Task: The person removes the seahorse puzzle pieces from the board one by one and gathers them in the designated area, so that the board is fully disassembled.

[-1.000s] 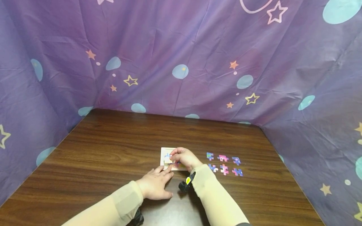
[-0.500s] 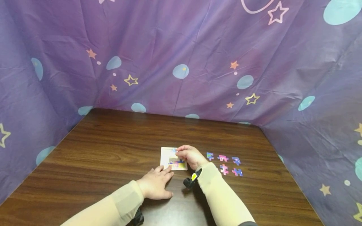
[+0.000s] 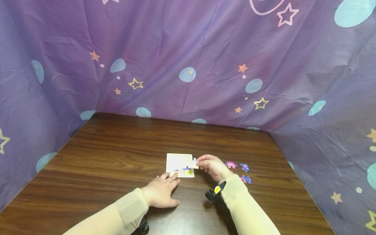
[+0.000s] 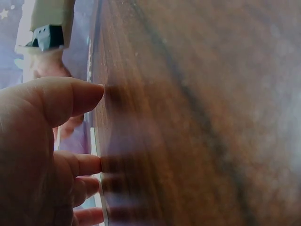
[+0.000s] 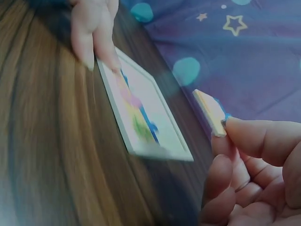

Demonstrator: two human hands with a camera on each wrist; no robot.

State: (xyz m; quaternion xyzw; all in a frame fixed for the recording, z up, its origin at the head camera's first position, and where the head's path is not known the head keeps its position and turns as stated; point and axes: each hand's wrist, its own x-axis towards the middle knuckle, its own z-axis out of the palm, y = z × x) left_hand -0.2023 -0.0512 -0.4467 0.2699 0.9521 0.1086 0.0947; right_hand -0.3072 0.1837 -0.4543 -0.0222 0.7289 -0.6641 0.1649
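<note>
My right hand (image 3: 215,167) pinches a small jigsaw puzzle piece (image 5: 209,113) between thumb and fingertips, raised off the table. In the head view the held piece overlaps the right rim of a square white puzzle tray (image 3: 168,163). Joined pieces (image 3: 188,172) in yellow, pink and blue line the near side of the tray; the rest of its base shows white. My left hand (image 3: 161,192) lies on the table with fingers spread, its fingertips at the tray's near edge. In the left wrist view the left fingertips (image 4: 91,165) reach the tray's edge.
Several loose puzzle pieces lie right of the tray, among them a pink one (image 3: 231,165) and blue ones (image 3: 244,167), partly hidden by my right hand. The wooden table (image 3: 123,140) meets a purple star-patterned cloth (image 3: 164,58) at the back and sides.
My right hand has moved right with the puzzle piece, from over the tray to its right rim, now covering some of the loose pieces. My left hand has stayed in place.
</note>
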